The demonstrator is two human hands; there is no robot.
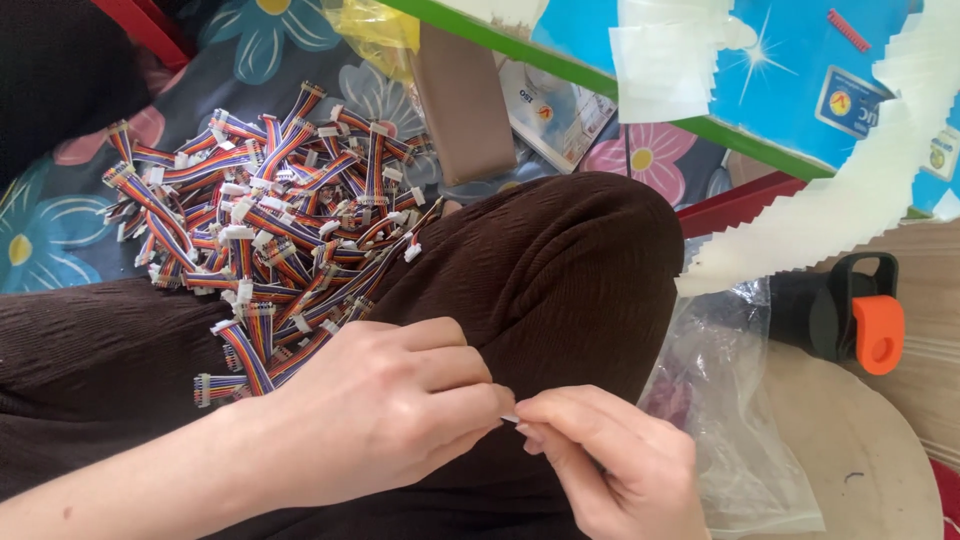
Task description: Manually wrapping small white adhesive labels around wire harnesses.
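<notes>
My left hand [385, 410] is closed around a rainbow ribbon cable [245, 362] whose coloured wires and white connector stick out to the left over my lap. My right hand [615, 460] pinches something tiny at the left hand's fingertips, where both hands meet; the pinched item is too small to identify. Both hands rest above my knee in brown ribbed fabric [560, 270]. A large heap of similar rainbow cables with white connectors [270, 200] lies just beyond the left hand.
A flowered cloth [40, 240] lies under the heap. A clear plastic bag [730, 400] and a black bottle with an orange cap [860, 315] sit at right. A blue box [780, 70], white paper strips [850, 200] and a brown packet [465, 105] lie beyond the knee.
</notes>
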